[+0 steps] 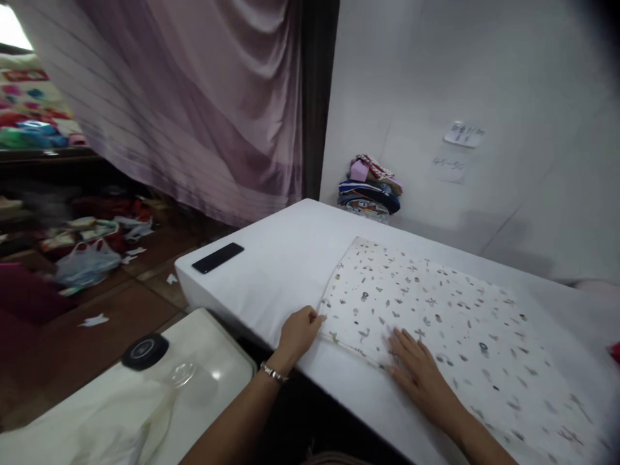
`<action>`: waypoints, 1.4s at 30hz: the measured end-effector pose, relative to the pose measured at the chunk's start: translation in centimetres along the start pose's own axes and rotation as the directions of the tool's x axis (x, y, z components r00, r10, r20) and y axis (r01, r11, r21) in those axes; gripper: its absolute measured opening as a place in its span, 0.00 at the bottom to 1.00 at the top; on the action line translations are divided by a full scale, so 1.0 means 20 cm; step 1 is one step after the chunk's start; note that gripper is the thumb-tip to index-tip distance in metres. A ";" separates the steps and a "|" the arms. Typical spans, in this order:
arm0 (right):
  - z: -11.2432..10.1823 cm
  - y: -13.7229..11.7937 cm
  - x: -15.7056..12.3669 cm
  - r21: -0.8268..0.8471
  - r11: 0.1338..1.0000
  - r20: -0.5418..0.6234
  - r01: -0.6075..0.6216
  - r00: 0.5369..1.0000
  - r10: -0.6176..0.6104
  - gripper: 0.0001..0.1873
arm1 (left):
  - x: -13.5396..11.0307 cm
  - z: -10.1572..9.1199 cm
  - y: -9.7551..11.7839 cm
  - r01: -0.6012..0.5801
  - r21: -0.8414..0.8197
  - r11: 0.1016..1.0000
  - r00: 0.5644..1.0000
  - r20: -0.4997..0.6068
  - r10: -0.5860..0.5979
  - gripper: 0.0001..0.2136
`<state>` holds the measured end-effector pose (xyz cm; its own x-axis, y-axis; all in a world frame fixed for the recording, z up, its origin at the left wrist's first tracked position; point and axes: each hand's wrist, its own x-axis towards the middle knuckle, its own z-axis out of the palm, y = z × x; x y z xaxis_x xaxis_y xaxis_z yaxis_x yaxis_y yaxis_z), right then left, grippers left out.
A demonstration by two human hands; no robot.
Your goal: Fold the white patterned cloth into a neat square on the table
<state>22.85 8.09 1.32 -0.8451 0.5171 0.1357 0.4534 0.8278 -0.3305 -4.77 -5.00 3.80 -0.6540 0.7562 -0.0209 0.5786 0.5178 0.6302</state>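
Observation:
A white cloth (402, 297) printed with small dark figures lies flat and folded on a white-covered table (281, 258). My left hand (300, 332), with a bracelet at the wrist, pinches the cloth's near left corner between thumb and fingers. Farther right, my right hand (419, 378) rests flat on the cloth near its front edge, fingers spread and slightly blurred. The right end of the cloth runs toward the picture's edge and is blurred.
A black phone (217, 258) lies at the table's left end. Folded clothes (371, 187) are stacked by the wall beyond. At lower left stands a white surface (208, 361) with a round black object (145, 351). A pinkish curtain (232, 110) hangs behind; a plastic bag (88, 263) is on the floor.

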 end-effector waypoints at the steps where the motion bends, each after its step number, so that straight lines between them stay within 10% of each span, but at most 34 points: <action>1: 0.00 -0.04 0.04 0.033 0.999 -0.031 0.018 0.999 -0.017 0.27 | 0.00 0.00 -0.01 0.003 -0.046 0.999 1.000 0.003 -0.003 0.10; 9: 0.15 -0.50 0.49 0.241 0.963 -0.093 0.119 0.991 -0.099 0.28 | 0.00 0.02 0.01 0.014 -0.417 0.909 1.000 0.005 -0.013 0.08; 14: 0.25 -0.57 0.60 0.299 0.953 -0.103 0.055 0.994 -0.025 0.22 | 0.02 0.04 -0.01 0.040 -0.535 0.844 0.999 0.027 -0.030 0.08; 24: 0.26 -0.50 0.61 0.700 0.711 -0.118 -0.064 0.972 0.203 0.11 | -0.02 0.00 -0.04 0.014 -0.028 1.000 1.000 -0.024 -0.014 0.10; 31: 0.21 -0.54 0.60 0.632 0.775 -0.162 -0.005 0.977 0.138 0.09 | -0.04 0.03 0.01 -0.065 0.247 0.967 0.998 0.003 0.066 0.06; 42: 0.20 -0.59 0.57 0.290 0.940 -0.180 0.182 0.975 -0.133 0.10 | 0.00 0.10 -0.05 0.106 -0.519 0.848 0.994 0.031 -0.105 0.03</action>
<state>6.61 3.33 2.97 -0.8330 0.4330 0.3444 0.1902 0.8086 -0.5567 -4.34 -4.71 1.52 -0.6959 0.7095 -0.1114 0.1686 0.3123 0.9349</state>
